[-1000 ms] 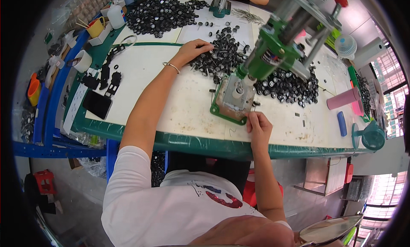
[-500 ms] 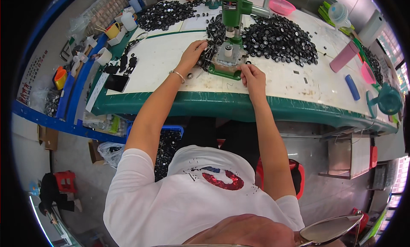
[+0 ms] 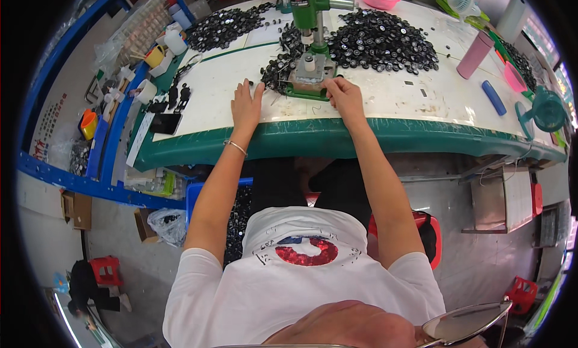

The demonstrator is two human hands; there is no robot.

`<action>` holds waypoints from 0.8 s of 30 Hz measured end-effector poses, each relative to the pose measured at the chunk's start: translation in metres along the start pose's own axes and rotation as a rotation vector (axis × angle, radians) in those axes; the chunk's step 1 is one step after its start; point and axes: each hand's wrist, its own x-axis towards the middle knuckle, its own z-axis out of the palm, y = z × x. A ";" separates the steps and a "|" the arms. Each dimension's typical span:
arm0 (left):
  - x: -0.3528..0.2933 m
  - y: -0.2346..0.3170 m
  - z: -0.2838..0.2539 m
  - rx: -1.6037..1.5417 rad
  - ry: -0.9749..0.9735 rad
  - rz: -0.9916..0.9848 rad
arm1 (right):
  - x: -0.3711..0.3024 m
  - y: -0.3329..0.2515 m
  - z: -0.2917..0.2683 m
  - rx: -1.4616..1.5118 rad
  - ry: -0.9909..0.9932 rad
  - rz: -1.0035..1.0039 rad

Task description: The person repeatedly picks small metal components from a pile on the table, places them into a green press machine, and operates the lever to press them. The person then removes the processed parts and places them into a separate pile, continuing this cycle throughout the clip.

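Observation:
A green bench press [image 3: 301,11] stands on the table, with a metal fixture block [image 3: 306,74] on its base. My right hand [image 3: 345,101] is at the base's right front corner, fingertips pinched together; whatever they hold is too small to make out. To the left of the press, my left hand [image 3: 245,110] is over the white tabletop, fingers apart and nothing in them. Beyond its fingertips lies a heap of small black parts with thin metal pins [image 3: 277,74], against the press. A large pile of round black wheel-like pieces [image 3: 385,44] spreads behind and right of the press.
Another pile of black round parts [image 3: 226,29] lies at the back left. A dark phone-like slab [image 3: 165,123] sits near the left edge. On the right are a pink bottle [image 3: 475,55], a blue cylinder [image 3: 494,98] and a small green fan [image 3: 545,110]. Another person's hands show at the far edge.
My left hand has left the heap of pinned parts, drawing back toward me and to the left with fingers spreading. My right hand stays by the press base. The whole view has shifted slightly.

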 end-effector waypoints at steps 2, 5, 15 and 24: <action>0.014 0.020 0.014 -0.057 -0.024 -0.012 | 0.002 0.001 -0.002 -0.056 0.012 -0.009; 0.041 0.045 0.030 -0.366 0.004 0.005 | 0.004 0.004 0.003 -0.080 0.025 -0.036; 0.024 0.058 -0.030 -0.393 -0.017 0.171 | 0.001 -0.004 -0.004 0.025 -0.020 0.033; 0.026 0.038 0.024 -0.218 -0.042 0.192 | -0.004 -0.009 0.001 0.042 -0.012 0.067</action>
